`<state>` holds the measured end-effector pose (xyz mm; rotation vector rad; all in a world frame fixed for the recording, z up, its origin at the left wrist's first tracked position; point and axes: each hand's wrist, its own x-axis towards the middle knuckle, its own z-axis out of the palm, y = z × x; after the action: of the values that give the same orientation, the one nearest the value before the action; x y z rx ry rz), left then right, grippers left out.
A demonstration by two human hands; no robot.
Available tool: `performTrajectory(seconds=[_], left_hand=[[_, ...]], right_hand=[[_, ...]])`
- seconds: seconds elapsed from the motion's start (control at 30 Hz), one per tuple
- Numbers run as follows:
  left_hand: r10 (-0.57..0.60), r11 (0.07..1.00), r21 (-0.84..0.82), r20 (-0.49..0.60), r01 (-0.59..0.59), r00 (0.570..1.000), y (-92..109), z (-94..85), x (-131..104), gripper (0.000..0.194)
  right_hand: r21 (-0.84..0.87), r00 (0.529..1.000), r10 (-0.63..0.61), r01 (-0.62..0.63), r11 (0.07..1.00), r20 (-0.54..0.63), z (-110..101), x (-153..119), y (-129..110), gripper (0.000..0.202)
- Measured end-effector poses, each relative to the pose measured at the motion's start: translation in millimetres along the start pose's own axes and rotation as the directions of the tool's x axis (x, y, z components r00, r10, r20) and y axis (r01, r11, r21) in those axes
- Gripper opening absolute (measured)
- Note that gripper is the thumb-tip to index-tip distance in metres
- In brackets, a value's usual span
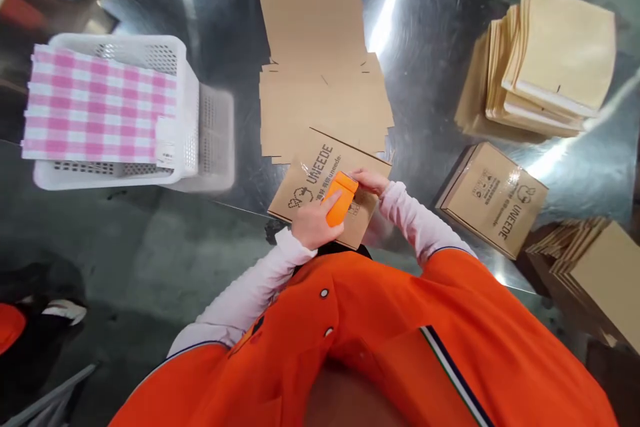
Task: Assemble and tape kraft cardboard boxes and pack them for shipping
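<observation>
My left hand [316, 223] is wrapped round an orange tool [341, 200] that looks like a small tape dispenser. It is held over a closed cardboard box [305, 177] printed with "UNEEDE" at the table's near edge. At the tool's upper right end is my right hand [371, 181], its fingers closed together. Whether they pinch tape or the tool itself is hidden. Right behind the box, and partly under it, lie flat, unfolded cardboard blanks [320, 27].
A white basket [187, 127] with a pink checked cloth [100, 103] stands left on the metal table [425, 47]. On the right are stacked tan envelopes [565, 47], another printed box [493, 200] and cardboard sheets [607, 273]. Part of another person's shoe [65, 310] shows lower left.
</observation>
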<state>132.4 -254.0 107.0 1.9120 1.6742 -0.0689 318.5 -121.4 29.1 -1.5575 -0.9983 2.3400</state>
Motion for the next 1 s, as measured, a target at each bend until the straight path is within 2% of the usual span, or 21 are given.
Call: performTrajectory(seconds=[0.07,0.13,0.23,0.33,0.43,0.6,0.77,0.93,1.0], left_hand=[[-0.025,1.000,0.009,0.030,0.025,0.999,1,-4.3,15,0.079],[-0.062,0.998,0.021,0.029,0.062,0.998,2,-9.7,29,0.081],[-0.090,0.996,0.030,0.028,0.089,0.996,2,-16.9,49,0.082],[-0.074,0.997,0.023,0.039,0.073,0.996,4,-19.8,71,0.083],[-0.065,0.998,0.001,0.073,0.065,0.995,8,-21.0,96,0.080],[-0.049,0.998,-0.043,0.091,0.053,0.995,15,-25.5,129,0.061],[-0.069,0.995,-0.061,0.121,0.076,0.990,16,-24.8,137,0.053],[-0.076,0.996,-0.034,0.160,0.083,0.984,14,-24.6,136,0.057],[-0.078,0.996,-0.018,0.184,0.082,0.980,14,-26.2,135,0.057]], right_hand=[[-0.202,0.981,-0.085,0.049,0.978,-0.176,-7,11,-13,0.032],[-0.398,0.930,-0.187,0.048,0.916,-0.318,-16,22,-30,0.035],[-0.571,0.865,-0.292,0.009,0.821,-0.407,-28,40,-52,0.040],[-0.656,0.847,-0.334,-0.023,0.755,-0.413,-40,54,-64,0.040],[-0.715,0.840,-0.359,-0.047,0.697,-0.406,-50,64,-67,0.030],[-0.755,0.837,-0.364,-0.086,0.650,-0.408,-64,78,-62,0.022],[-0.763,0.858,-0.329,-0.107,0.638,-0.395,-67,90,-50,0.024],[-0.804,0.813,-0.428,-0.082,0.589,-0.396,-67,94,-40,0.047],[-0.824,0.835,-0.443,-0.022,0.566,-0.326,-64,94,-34,0.031]])
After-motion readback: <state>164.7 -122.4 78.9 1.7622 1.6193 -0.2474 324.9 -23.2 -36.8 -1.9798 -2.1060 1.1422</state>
